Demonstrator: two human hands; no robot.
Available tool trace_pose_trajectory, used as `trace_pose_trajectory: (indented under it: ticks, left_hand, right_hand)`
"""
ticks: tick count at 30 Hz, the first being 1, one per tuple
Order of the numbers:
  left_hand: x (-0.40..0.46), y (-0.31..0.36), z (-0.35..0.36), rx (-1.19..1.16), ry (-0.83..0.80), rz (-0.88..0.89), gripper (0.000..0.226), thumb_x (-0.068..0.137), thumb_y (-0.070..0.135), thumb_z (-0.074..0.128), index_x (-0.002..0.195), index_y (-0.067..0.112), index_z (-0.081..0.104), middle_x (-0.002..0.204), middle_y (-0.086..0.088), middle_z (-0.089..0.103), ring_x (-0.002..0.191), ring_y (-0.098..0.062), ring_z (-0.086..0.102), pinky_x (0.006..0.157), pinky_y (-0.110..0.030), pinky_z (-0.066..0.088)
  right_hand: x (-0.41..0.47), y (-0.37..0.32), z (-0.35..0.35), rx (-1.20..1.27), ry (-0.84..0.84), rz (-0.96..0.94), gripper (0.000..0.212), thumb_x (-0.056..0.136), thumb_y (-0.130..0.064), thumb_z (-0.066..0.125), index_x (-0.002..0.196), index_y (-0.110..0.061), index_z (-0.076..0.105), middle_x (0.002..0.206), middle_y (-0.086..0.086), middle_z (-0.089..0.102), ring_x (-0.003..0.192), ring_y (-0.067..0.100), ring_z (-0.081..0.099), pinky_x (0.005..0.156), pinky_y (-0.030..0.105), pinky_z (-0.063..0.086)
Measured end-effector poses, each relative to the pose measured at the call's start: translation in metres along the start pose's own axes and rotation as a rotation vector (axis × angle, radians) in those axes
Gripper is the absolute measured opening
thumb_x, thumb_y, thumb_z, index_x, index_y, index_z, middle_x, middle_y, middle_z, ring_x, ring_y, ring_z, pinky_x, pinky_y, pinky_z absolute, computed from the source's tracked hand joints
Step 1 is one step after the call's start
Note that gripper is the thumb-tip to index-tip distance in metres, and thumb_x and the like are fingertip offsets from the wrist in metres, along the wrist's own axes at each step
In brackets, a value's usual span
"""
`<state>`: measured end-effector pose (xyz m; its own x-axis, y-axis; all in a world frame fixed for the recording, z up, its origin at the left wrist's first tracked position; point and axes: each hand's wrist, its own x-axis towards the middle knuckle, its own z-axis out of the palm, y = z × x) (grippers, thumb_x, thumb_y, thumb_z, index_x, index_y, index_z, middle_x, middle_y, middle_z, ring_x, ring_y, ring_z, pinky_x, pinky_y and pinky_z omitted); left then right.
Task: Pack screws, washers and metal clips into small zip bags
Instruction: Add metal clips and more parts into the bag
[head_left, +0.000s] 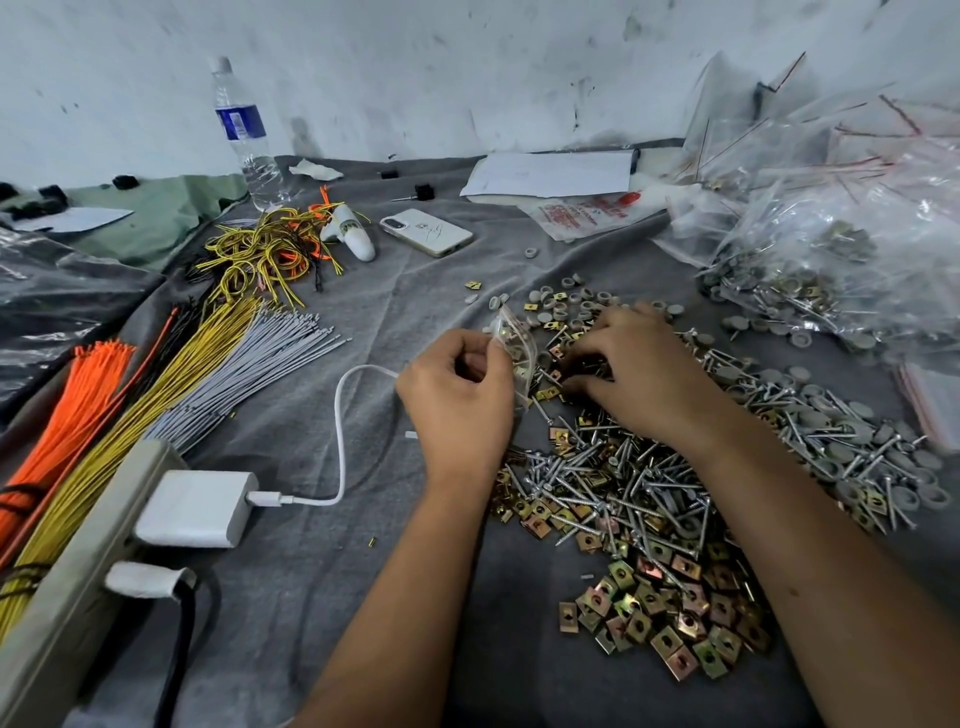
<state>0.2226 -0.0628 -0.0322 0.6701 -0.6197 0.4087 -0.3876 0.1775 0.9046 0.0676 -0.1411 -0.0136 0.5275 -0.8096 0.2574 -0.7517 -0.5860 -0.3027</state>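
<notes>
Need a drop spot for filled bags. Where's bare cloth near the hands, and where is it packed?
Free: grey cloth between the white charger and the left forearm; also the strip between the phone and the washers. Crowded: under the right hand, screws and metal clips cover the cloth; wire bundles fill the left.

We see a scuffed, whitewashed wall (415, 67) across the far side, marked with dark smudges and grey patches. Below it a wrinkled grey cloth (322, 571) covers the work surface from near to far. At the far left a pale green cloth (156, 218) lies beside the grey one, reaching up to the foot of the wall. The light is soft and even, and we notice only faint shadows in the folds of the grey cloth.
</notes>
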Motion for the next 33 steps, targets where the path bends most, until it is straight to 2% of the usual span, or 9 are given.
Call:
trace_pose_trajectory:
  ticks: [5,11,13,15,18,20,24,28,33]
  left_hand:
    - [0.0,0.0,0.0,0.013,0.01,0.01,0.016,0.086,0.009,0.07,0.071,0.015,0.073,0.056,0.009,0.061,0.05,-0.002,0.053,0.05,-0.016,0.04]
    - [0.001,0.0,-0.001,0.024,0.027,0.013,0.016,0.086,0.01,0.07,0.071,0.016,0.073,0.055,0.009,0.061,0.049,-0.003,0.053,0.051,-0.019,0.042]
    - [0.001,0.0,-0.001,0.023,0.037,0.013,0.016,0.085,0.01,0.07,0.071,0.016,0.073,0.054,0.012,0.061,0.049,-0.002,0.053,0.051,-0.018,0.041]
    - [0.001,0.001,-0.001,0.022,0.042,0.018,0.016,0.085,0.01,0.07,0.071,0.016,0.073,0.053,0.014,0.06,0.049,-0.002,0.053,0.051,-0.015,0.04]
    - [0.001,0.001,0.0,0.031,0.036,0.029,0.016,0.085,0.01,0.07,0.071,0.016,0.073,0.053,0.014,0.06,0.049,-0.002,0.053,0.051,-0.014,0.04]
    - [0.001,0.001,0.0,0.036,0.037,0.029,0.016,0.085,0.01,0.07,0.071,0.016,0.073,0.055,0.015,0.061,0.05,-0.002,0.054,0.051,-0.014,0.04]
    - [0.001,0.0,0.0,0.046,0.041,0.021,0.015,0.085,0.011,0.07,0.071,0.017,0.073,0.058,0.015,0.063,0.05,-0.002,0.055,0.052,-0.017,0.042]
    - [0.001,-0.001,0.0,0.04,0.033,0.01,0.017,0.085,0.011,0.069,0.07,0.019,0.072,0.057,0.014,0.063,0.05,-0.002,0.054,0.051,-0.019,0.043]
    - [0.001,-0.001,-0.001,0.035,0.036,0.008,0.017,0.085,0.012,0.068,0.07,0.018,0.072,0.058,0.01,0.064,0.05,-0.003,0.054,0.052,-0.021,0.044]
  right_hand:
    - [0.001,0.001,0.004,-0.033,0.027,-0.033,0.031,0.093,-0.038,0.069,0.117,-0.02,0.074,0.116,0.002,0.061,0.122,0.022,0.043,0.104,0.039,0.04]
    - [0.006,0.004,0.008,0.057,0.182,-0.003,0.022,0.1,-0.028,0.06,0.103,-0.01,0.072,0.104,0.002,0.062,0.107,0.017,0.048,0.093,0.029,0.035]
    - [0.006,0.005,0.008,0.01,0.182,-0.032,0.024,0.098,-0.028,0.06,0.113,-0.012,0.071,0.116,0.002,0.063,0.116,0.021,0.044,0.097,0.034,0.037]
    - [0.008,0.005,0.01,-0.091,0.103,-0.07,0.035,0.097,-0.028,0.062,0.132,-0.021,0.065,0.138,0.001,0.055,0.127,0.025,0.036,0.106,0.041,0.039]
    - [0.012,0.004,0.013,-0.166,-0.026,-0.07,0.046,0.099,-0.024,0.061,0.141,-0.04,0.056,0.156,-0.003,0.04,0.137,0.029,0.027,0.112,0.052,0.03]
    - [0.014,0.003,0.013,-0.152,-0.024,-0.047,0.041,0.097,-0.027,0.064,0.136,-0.04,0.061,0.151,-0.003,0.045,0.135,0.029,0.028,0.109,0.053,0.028]
    - [0.013,0.004,0.01,-0.12,0.07,-0.048,0.028,0.088,-0.037,0.075,0.116,-0.031,0.074,0.128,-0.004,0.061,0.122,0.024,0.037,0.102,0.05,0.036]
    - [0.009,0.002,0.007,-0.103,0.064,-0.047,0.03,0.088,-0.044,0.073,0.112,-0.026,0.074,0.125,-0.004,0.061,0.121,0.022,0.038,0.103,0.046,0.036]
    - [0.006,0.0,0.002,-0.052,0.09,-0.045,0.02,0.093,-0.035,0.069,0.104,-0.019,0.07,0.122,-0.004,0.061,0.12,0.021,0.039,0.103,0.042,0.035]
